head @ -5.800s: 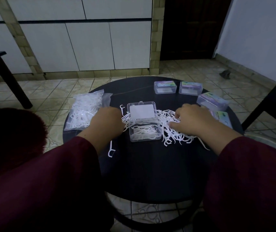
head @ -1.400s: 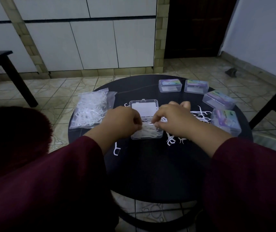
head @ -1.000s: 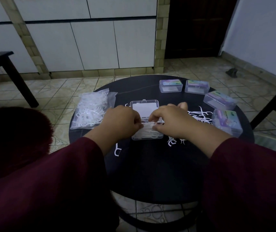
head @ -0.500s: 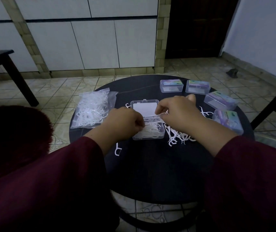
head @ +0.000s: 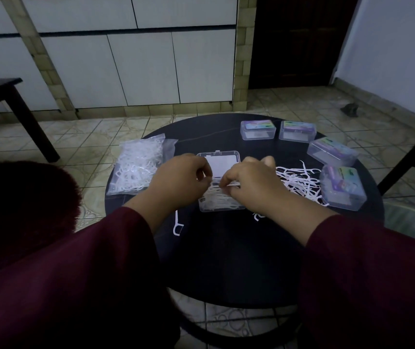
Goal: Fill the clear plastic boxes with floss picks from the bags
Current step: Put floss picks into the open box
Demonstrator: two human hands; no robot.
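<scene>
Head view: both hands meet at frame centre over the open clear box (head: 220, 197) on the round black bench (head: 226, 260). Right hand (head: 253, 182) pinches a few floss picks (head: 231, 184) above the box w/ picks inside; left hand (head: 178, 182) is curled at the box's left edge — can't tell if it holds anything. Bag of picks (head: 136, 170) centre-left, loose pile (head: 299, 183) centre-right, closed boxes (head: 258, 129) upper right.
</scene>
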